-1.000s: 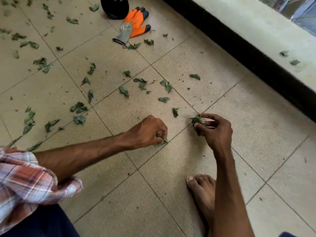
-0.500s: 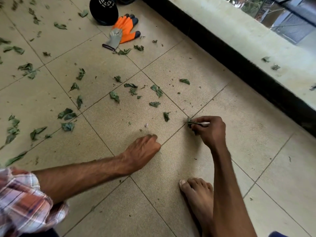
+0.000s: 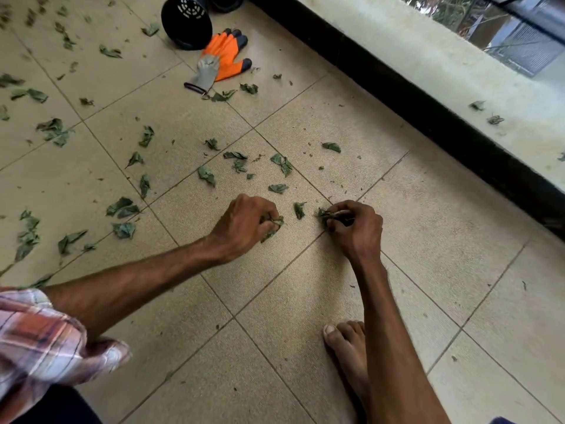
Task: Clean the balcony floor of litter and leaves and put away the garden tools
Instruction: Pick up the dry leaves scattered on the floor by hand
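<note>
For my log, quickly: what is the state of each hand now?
Left hand: closed, holding leaves.
Right hand: closed, pinching a leaf clump.

There were no words, numbers or signs to read anywhere in the picture.
</note>
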